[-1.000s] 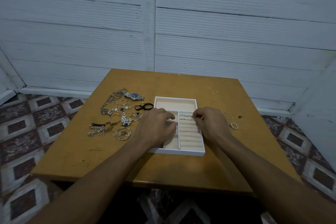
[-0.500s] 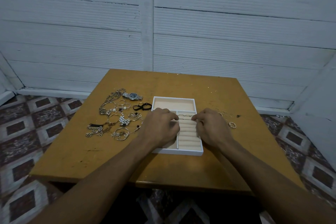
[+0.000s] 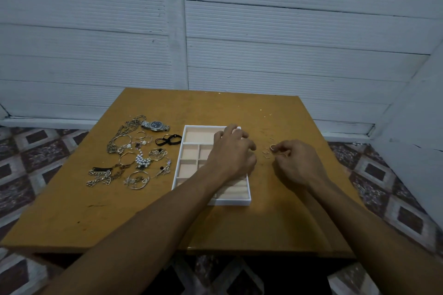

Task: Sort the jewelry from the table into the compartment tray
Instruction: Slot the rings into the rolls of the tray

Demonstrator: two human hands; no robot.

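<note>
Wooden table [image 3: 72, 211], left hand [image 3: 231, 153] partly covering tray [image 3: 235, 201], rings [image 3: 266, 153] indistinct

Two bare forearms reach in, the left from 7 o'clock, the right from 5 o'clock. The left hand [image 3: 231, 154] lies palm down, fingers loosely spread toward 12 o'clock. The right hand [image 3: 297, 165], at its 3 o'clock, curls its fingertips [image 3: 279, 148] together, pointing toward 11 o'clock.

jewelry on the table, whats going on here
A person is sorting jewelry into a white tray. The left hand hangs over the tray's right side, loosely open. The right hand is at the small rings on the table right of the tray; whether it pinches one is unclear. The pile with the watch lies left of the tray, unsorted.
</note>
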